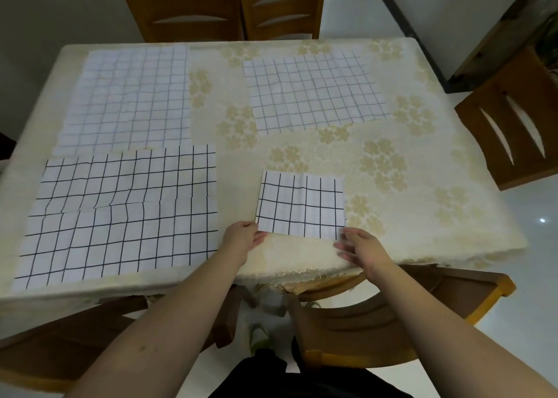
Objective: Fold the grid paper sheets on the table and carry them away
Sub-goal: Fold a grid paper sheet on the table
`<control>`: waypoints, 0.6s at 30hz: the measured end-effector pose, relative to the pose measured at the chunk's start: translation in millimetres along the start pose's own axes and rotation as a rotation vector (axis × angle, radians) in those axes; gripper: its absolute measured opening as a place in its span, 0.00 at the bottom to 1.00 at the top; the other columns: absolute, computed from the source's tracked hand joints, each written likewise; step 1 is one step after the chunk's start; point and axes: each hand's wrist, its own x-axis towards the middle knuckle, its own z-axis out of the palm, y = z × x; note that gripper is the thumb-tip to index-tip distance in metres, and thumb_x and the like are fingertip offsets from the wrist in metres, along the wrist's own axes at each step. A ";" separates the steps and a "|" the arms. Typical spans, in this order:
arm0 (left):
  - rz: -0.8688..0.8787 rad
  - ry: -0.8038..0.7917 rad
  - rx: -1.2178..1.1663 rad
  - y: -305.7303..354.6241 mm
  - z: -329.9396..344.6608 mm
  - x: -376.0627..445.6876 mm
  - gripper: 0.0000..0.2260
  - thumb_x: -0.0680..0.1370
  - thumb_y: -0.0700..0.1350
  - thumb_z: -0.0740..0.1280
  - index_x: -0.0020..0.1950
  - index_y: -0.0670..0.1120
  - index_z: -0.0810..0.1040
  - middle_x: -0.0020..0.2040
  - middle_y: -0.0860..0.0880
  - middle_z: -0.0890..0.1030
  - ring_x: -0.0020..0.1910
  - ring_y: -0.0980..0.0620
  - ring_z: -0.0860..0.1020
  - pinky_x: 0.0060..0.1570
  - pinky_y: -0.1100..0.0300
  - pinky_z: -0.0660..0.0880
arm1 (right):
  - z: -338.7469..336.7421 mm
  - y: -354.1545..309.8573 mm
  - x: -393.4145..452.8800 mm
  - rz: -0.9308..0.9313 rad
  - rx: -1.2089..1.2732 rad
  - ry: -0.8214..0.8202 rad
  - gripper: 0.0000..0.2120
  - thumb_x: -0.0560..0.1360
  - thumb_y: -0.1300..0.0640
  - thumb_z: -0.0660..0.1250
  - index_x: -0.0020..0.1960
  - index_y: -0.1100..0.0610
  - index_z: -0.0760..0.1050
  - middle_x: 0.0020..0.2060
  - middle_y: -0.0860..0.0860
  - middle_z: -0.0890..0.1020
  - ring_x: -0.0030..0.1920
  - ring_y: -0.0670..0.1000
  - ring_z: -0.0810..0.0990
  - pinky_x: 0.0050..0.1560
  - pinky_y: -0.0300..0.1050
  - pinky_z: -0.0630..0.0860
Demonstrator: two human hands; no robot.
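While three sheets lie flat, the folded sheet [301, 205] sits at the worktop [392, 222] near edge, left hand [241, 237] pinching its corner, right hand [360, 246] fingers spread beside it; next, probably lift it.

- folded sheet [302, 205]: white paper ruled with a bold black grid; fainter pale lines between
- near-left sheet [120, 213]: white; bold black grid of large squares
- far-left sheet [126, 98]: white, tinged lilac; thinner, paler blue-grey grid
- far-right sheet [314, 91]: white; thin dark-blue grid
- tablecloth [392, 168]: cream; scattered clusters of tan flower shapes; pale lace fringe at the near edge
- chairs [513, 131]: warm orange-brown wood; pale curved slots in the backs
- floor [537, 246]: glossy pale grey-white
- clothing at the bottom edge [302, 379]: black
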 end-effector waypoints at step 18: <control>-0.053 0.064 -0.148 -17.7 22.6 -11.3 0.20 0.79 0.41 0.67 0.69 0.37 0.69 0.47 0.43 0.79 0.36 0.51 0.81 0.32 0.62 0.80 | 29.3 -101.3 86.5 -0.475 -0.770 -0.195 0.17 0.79 0.56 0.65 0.68 0.54 0.73 0.47 0.54 0.78 0.38 0.54 0.80 0.39 0.43 0.72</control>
